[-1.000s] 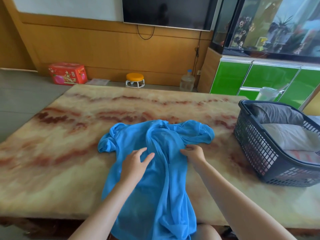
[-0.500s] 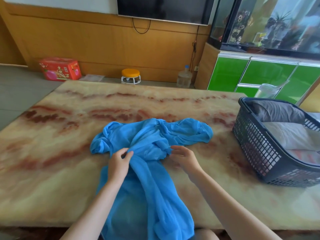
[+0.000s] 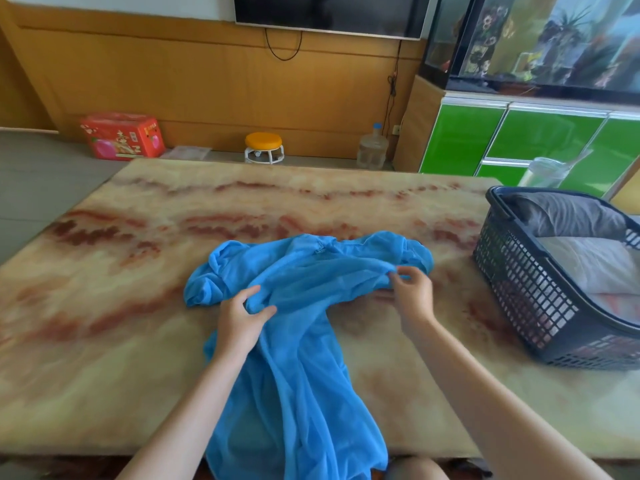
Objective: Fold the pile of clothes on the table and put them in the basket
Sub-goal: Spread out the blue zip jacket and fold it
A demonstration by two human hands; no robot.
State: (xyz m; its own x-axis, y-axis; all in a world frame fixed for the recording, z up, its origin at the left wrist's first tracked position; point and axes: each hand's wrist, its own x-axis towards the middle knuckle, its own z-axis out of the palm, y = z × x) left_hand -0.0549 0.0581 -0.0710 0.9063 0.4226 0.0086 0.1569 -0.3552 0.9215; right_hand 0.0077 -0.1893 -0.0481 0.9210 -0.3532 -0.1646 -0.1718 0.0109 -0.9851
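A thin blue garment [image 3: 304, 341] lies crumpled on the marble table [image 3: 104, 306], its lower part hanging over the near edge. My left hand [image 3: 242, 320] grips a fold of the blue cloth near its left side. Further right, my right hand [image 3: 412, 292] pinches the edge of the cloth, which stretches between the two hands. A dark plastic basket [image 3: 530, 292] stands at the table's right end, with a grey piece and light folded clothes inside.
Beyond the table are a red box [image 3: 121, 136], a small orange stool [image 3: 264, 147] and a water bottle [image 3: 372, 147] on the floor. A green cabinet [image 3: 519, 140] with a fish tank stands at the back right.
Both hands have closed on the blue garment. My right hand has moved right and pulled the cloth out sideways, spreading the upper part wider.
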